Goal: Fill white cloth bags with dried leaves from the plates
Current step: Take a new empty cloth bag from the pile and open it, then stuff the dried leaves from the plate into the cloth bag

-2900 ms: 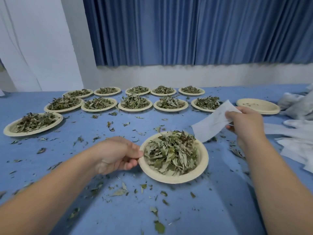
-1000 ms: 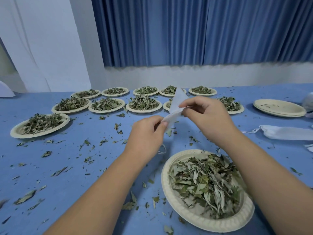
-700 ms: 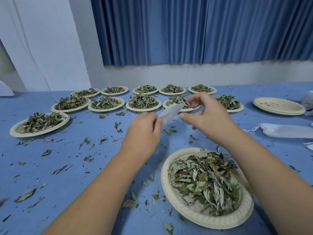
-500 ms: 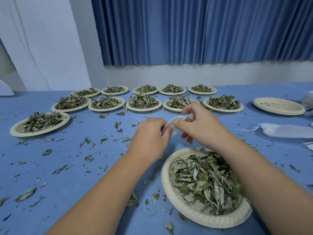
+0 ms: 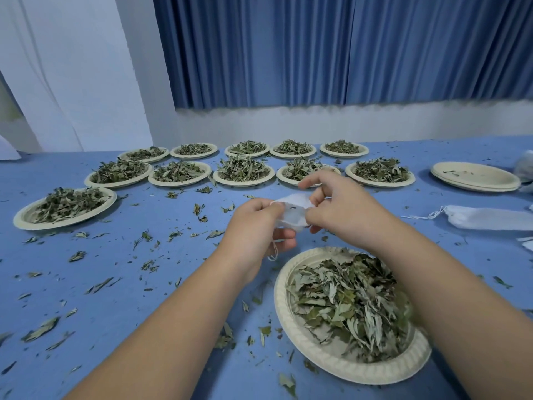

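You had the bag caught between both sets of fingers. Your left hand pinched one lip of its mouth, thumb on top, fingers curled beneath. Your right hand pinched the opposite lip, index finger raised clear of the cloth. The drawstring hung in a loop below your left fingers. The plate of leaves lay just below your right fingers, on the near side, not touching the bag.

The step looked to be opening the mouth, which was only partly parted. To do it well, you needed to draw the two lips straight apart rather than twist them, pinch a single layer on each side, and leave the string slack so it could not cinch the mouth. After that, one hand could hold the mouth wide and low over the plate, so that stray leaves would fall back onto it and not on the table.
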`<state>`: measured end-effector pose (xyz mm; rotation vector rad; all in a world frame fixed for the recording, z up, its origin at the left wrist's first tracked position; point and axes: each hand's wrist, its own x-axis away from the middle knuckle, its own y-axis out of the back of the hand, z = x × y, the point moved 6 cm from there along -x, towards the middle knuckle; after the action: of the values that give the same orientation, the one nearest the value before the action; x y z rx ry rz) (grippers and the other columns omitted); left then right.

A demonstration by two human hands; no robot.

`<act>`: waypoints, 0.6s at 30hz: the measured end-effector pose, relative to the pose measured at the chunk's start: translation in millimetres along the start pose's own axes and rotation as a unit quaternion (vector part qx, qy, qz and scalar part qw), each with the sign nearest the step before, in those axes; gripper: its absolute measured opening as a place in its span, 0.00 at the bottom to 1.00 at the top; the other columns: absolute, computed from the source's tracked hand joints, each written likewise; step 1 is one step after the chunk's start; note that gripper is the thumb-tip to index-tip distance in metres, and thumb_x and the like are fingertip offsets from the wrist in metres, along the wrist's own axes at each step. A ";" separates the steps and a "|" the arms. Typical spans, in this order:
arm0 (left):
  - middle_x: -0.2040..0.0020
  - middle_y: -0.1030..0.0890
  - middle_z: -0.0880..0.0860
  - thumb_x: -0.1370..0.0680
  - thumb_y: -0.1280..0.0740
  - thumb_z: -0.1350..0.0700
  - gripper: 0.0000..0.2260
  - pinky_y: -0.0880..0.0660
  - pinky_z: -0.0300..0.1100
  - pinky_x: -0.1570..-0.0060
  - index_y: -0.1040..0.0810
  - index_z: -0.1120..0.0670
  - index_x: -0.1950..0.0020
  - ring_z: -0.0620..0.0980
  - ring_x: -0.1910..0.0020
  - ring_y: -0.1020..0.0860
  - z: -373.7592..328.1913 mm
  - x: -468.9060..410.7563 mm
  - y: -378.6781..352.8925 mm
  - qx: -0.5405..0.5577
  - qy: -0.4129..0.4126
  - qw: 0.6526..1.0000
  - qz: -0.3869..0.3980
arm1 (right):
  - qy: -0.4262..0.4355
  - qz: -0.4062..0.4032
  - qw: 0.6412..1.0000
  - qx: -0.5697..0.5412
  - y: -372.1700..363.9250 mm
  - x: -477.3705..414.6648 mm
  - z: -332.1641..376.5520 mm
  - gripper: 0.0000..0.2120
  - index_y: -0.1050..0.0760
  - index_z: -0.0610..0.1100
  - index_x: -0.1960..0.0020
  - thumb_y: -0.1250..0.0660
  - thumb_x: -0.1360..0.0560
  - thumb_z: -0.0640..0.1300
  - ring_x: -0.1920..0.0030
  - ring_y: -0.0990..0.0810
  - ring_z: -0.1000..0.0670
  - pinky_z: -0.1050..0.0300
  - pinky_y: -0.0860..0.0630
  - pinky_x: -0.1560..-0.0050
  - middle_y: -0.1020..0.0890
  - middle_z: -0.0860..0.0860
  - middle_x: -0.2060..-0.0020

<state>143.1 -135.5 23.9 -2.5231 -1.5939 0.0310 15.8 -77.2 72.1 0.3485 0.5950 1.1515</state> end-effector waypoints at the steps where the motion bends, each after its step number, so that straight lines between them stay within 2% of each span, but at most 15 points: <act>1: 0.64 0.21 0.56 0.19 0.36 0.57 0.06 0.25 0.39 0.74 0.25 0.57 0.54 0.47 0.75 0.25 0.5 0.0 -0.8 0.008 0.000 1.000 -0.005 | 0.005 0.005 1.000 -0.001 -2.1 0.3 1.0 0.17 0.27 0.48 0.43 0.34 0.29 0.33 0.71 0.19 0.55 0.57 0.22 0.63 0.24 0.51 0.65; 2: 0.66 0.23 0.54 0.19 0.37 0.56 0.07 0.29 0.37 0.77 0.26 0.56 0.55 0.45 0.77 0.28 0.2 0.2 -0.5 -0.010 -0.009 1.000 -0.014 | 0.007 0.005 1.000 -0.001 -3.2 0.5 1.5 0.17 0.27 0.48 0.43 0.34 0.29 0.34 0.71 0.18 0.54 0.57 0.21 0.62 0.23 0.51 0.66; 4: 0.67 0.28 0.50 0.19 0.37 0.53 0.08 0.35 0.35 0.78 0.27 0.53 0.57 0.42 0.77 0.33 -7.4 1.3 2.7 -0.150 -0.074 0.985 -0.048 | 0.005 -0.001 1.000 0.005 -2.1 0.8 1.8 0.16 0.27 0.49 0.44 0.34 0.29 0.35 0.71 0.18 0.53 0.52 0.20 0.61 0.22 0.51 0.67; 6: 0.62 0.28 0.48 0.19 0.39 0.52 0.08 0.37 0.35 0.73 0.29 0.52 0.57 0.41 0.72 0.31 -23.0 5.8 2.3 -0.331 -0.184 0.921 -0.091 | -0.003 -0.006 1.000 0.021 2.3 1.1 0.7 0.15 0.28 0.51 0.47 0.34 0.30 0.36 0.72 0.20 0.55 0.50 0.21 0.63 0.21 0.49 0.65; 7: 0.59 0.27 0.49 0.19 0.39 0.52 0.07 0.37 0.37 0.71 0.30 0.52 0.56 0.42 0.68 0.30 -29.7 9.1 0.9 -0.389 -0.224 0.887 -0.111 | -0.008 -0.006 1.000 0.030 4.5 1.4 -0.4 0.15 0.28 0.52 0.48 0.34 0.31 0.37 0.72 0.22 0.55 0.50 0.21 0.64 0.21 0.48 0.65; 9: 0.59 0.28 0.50 0.19 0.41 0.52 0.06 0.37 0.42 0.70 0.31 0.52 0.54 0.45 0.67 0.30 -38.1 14.1 -1.0 -0.435 -0.259 0.852 -0.133 | -0.017 0.003 0.999 0.040 7.4 2.2 -2.8 0.14 0.29 0.53 0.50 0.33 0.31 0.38 0.71 0.24 0.53 0.53 0.24 0.67 0.22 0.50 0.67; 11: 0.65 0.27 0.50 0.19 0.41 0.53 0.04 0.37 0.45 0.72 0.31 0.52 0.52 0.48 0.70 0.30 -40.5 15.8 -3.6 -0.449 -0.281 0.840 -0.117 | -0.019 0.017 0.998 0.050 7.4 2.7 -4.7 0.14 0.29 0.52 0.49 0.33 0.31 0.38 0.71 0.27 0.52 0.55 0.28 0.68 0.25 0.52 0.69; 13: 0.69 0.28 0.49 0.19 0.40 0.55 0.00 0.34 0.45 0.73 0.31 0.50 0.49 0.48 0.72 0.30 -39.6 18.9 -7.6 -0.436 -0.313 0.842 -0.060 | -0.018 0.018 0.998 0.063 7.8 3.6 -6.6 0.15 0.28 0.51 0.47 0.32 0.31 0.39 0.72 0.28 0.53 0.57 0.29 0.70 0.25 0.53 0.69; 15: 0.70 0.28 0.50 0.20 0.38 0.57 0.05 0.36 0.37 0.75 0.29 0.47 0.49 0.47 0.73 0.30 -39.4 22.9 -8.8 -0.397 -0.336 0.854 -0.006 | -0.015 0.024 0.997 0.071 8.7 6.2 -8.4 0.15 0.28 0.52 0.47 0.32 0.31 0.39 0.73 0.27 0.54 0.59 0.29 0.71 0.24 0.53 0.68; 18: 0.67 0.29 0.52 0.21 0.36 0.58 0.04 0.40 0.32 0.76 0.25 0.49 0.52 0.43 0.77 0.35 -37.0 21.4 -6.6 -0.349 -0.324 0.879 0.026 | -0.010 0.041 0.997 0.059 10.9 13.4 -12.8 0.13 0.27 0.53 0.47 0.30 0.29 0.42 0.73 0.26 0.57 0.60 0.29 0.69 0.23 0.54 0.69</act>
<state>150.3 -117.9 62.9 -3.3610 -2.0496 0.4270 3.7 -61.2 64.4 0.4888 0.6385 1.1923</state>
